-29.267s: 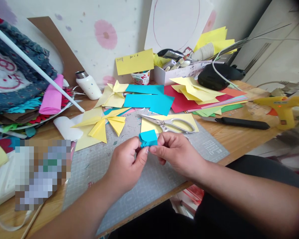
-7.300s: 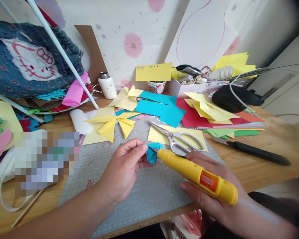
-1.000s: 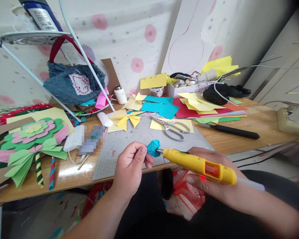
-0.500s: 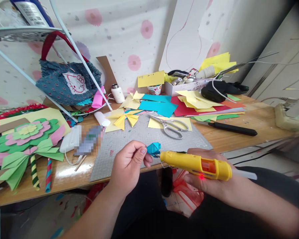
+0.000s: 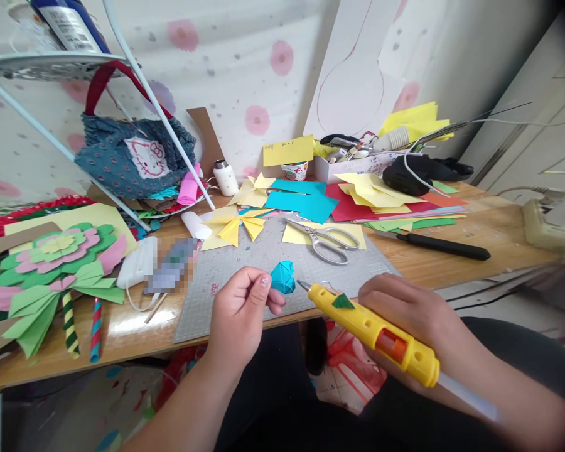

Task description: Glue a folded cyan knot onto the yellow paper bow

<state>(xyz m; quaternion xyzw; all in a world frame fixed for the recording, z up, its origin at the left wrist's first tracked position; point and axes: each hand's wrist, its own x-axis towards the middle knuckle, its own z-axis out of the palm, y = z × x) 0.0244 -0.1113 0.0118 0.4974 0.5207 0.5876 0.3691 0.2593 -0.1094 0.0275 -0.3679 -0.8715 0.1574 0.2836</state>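
Between thumb and fingers, my left hand [image 5: 245, 304] pinches a small folded blue paper piece [image 5: 282, 277] above the near edge of the grey cutting mat [image 5: 198, 314]. My right hand [image 5: 405, 314] is wrapped round a yellow hot glue gun [image 5: 371, 333], whose clear glue stick juts out at the back. The gun's metal nozzle points at the blue paper, with a small gap between them. A scrap of green paper clings to the gun's top. Beyond the hands, silver scissors [image 5: 327, 242] lie on a yellow sheet.
Blue paper strips [image 5: 301, 204] and folded yellow paper bows [image 5: 242, 226] lie at the mat's back. A black-handled knife [image 5: 445, 246] rests at right. Paper flowers [image 5: 59, 248], a white device and a wire rack with a denim bag [image 5: 132, 154] stand left.
The glue gun's nozzle has drawn back right from the blue paper, and the gun now tilts more steeply. My left hand has turned the paper piece slightly.
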